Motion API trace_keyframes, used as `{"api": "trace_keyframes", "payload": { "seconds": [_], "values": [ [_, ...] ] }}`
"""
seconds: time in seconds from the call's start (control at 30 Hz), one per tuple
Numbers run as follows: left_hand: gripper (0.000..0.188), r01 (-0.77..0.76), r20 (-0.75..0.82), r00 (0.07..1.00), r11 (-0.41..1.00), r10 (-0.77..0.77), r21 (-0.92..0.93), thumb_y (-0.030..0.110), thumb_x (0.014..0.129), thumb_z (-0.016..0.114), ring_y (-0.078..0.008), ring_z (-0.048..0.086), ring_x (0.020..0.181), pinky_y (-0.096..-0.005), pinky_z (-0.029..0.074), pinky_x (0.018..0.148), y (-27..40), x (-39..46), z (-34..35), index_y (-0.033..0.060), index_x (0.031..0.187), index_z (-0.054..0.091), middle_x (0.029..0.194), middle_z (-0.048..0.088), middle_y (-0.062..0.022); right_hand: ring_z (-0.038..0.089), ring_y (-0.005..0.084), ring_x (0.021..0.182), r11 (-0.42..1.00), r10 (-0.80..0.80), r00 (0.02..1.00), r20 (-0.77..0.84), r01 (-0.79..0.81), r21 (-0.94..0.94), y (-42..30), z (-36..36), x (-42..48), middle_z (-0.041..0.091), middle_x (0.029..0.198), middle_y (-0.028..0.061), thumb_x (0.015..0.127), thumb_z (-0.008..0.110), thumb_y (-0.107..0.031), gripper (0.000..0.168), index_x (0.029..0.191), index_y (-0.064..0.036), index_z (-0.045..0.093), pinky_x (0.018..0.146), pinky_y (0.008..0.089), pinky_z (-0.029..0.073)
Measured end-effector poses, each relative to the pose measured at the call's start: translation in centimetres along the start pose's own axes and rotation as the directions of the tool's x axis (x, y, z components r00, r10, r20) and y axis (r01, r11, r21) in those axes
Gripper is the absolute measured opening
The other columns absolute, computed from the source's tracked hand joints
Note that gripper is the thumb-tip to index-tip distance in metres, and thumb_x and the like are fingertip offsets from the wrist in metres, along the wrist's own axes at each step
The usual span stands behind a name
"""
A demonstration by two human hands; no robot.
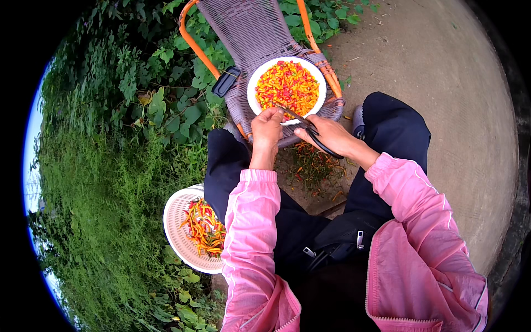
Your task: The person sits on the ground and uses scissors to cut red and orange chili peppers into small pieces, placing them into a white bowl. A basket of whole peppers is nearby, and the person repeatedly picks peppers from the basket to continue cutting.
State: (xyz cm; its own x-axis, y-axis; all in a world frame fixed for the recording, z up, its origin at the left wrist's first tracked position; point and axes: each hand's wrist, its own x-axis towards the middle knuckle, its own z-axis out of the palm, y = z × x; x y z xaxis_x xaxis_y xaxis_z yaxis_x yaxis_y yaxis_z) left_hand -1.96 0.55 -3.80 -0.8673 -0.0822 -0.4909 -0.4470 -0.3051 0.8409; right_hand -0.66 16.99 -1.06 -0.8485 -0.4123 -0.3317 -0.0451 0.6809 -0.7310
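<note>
A white bowl (252,92) full of cut red, orange and yellow chili pieces rests on the woven seat of a chair (265,31). At the bowl's near rim, my left hand (267,128) has its thumb and fingertips pinched together; whether a chili is between them is too small to tell. My right hand (327,133) holds a pair of scissors with black handles (322,146), its blades pointing over the bowl to my left fingertips. Low on the left, beside my leg, a white plastic basket (178,232) holds whole red and orange chilies (203,226).
A black plastic tray-like object (226,81) lies at the seat's left edge, by the orange chair arm (203,52). Chili scraps and stems (317,166) litter the ground under the chair. Dense green plants (112,199) stand at left, concrete ground (464,137) at right.
</note>
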Motion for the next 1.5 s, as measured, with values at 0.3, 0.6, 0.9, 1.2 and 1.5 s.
{"api": "trace_keyframes", "payload": {
  "seconds": [0.3,0.6,0.9,1.2,1.5],
  "values": [
    [0.012,0.001,-0.050,0.999,0.996,0.004,0.091,0.010,0.077,0.055,-0.0042,0.033,0.036,-0.0196,0.023,0.032,-0.3,0.2,-0.4,0.0018,0.069,0.055,0.055,0.048,0.0009,0.056,0.0364,0.073,0.998,0.006,0.999,-0.034,-0.007,-0.056,0.7,0.1,0.4,0.057,0.072,0.0223,0.076,0.046,-0.053,0.056,0.084,0.002,0.055,0.065,0.0408,0.044],
    [0.020,0.069,0.228,0.948,0.839,-0.224,0.539,0.019,0.080,0.053,-0.0034,0.026,0.036,-0.0182,0.018,0.033,0.5,-1.7,0.9,0.0003,0.078,0.057,0.053,0.039,0.0052,0.058,0.0299,0.065,0.988,0.086,0.963,-0.254,-0.049,0.148,1.2,-0.5,1.0,0.056,0.065,0.0197,0.076,0.049,-0.050,0.055,0.081,0.004,0.053,0.059,0.0361,0.043],
    [0.062,0.342,0.330,0.881,0.938,-0.340,0.054,0.051,0.086,0.019,-0.0047,0.021,0.037,-0.0176,0.015,0.033,1.2,-1.4,1.1,-0.0021,0.105,0.043,0.060,0.041,-0.0038,0.054,0.0108,0.064,0.825,-0.094,0.951,-0.296,0.241,0.512,0.8,0.6,1.2,0.056,0.072,0.0064,0.074,0.060,-0.007,0.041,0.107,0.006,0.039,0.059,0.0225,0.043],
    [0.074,0.388,0.308,0.869,0.920,-0.387,0.061,0.062,0.080,0.015,-0.0052,0.023,0.036,-0.0168,0.015,0.032,1.0,-1.6,1.9,-0.0013,0.113,0.035,0.058,0.044,-0.0063,0.057,0.0127,0.063,0.797,-0.176,0.944,-0.278,0.302,0.523,1.9,1.7,1.8,0.057,0.070,0.0058,0.066,0.062,-0.003,0.045,0.107,0.001,0.043,0.057,0.0256,0.045],
    [0.073,0.404,0.301,0.871,0.914,-0.389,0.013,0.064,0.078,0.013,-0.0063,0.024,0.036,-0.0176,0.014,0.032,0.9,-2.1,2.0,0.0022,0.110,0.035,0.061,0.044,-0.0094,0.055,0.0109,0.055,0.828,-0.195,0.956,-0.220,0.280,0.486,1.6,2.0,1.5,0.054,0.062,0.0044,0.069,0.057,-0.001,0.037,0.104,-0.001,0.045,0.051,0.0262,0.043]
  ]
}}
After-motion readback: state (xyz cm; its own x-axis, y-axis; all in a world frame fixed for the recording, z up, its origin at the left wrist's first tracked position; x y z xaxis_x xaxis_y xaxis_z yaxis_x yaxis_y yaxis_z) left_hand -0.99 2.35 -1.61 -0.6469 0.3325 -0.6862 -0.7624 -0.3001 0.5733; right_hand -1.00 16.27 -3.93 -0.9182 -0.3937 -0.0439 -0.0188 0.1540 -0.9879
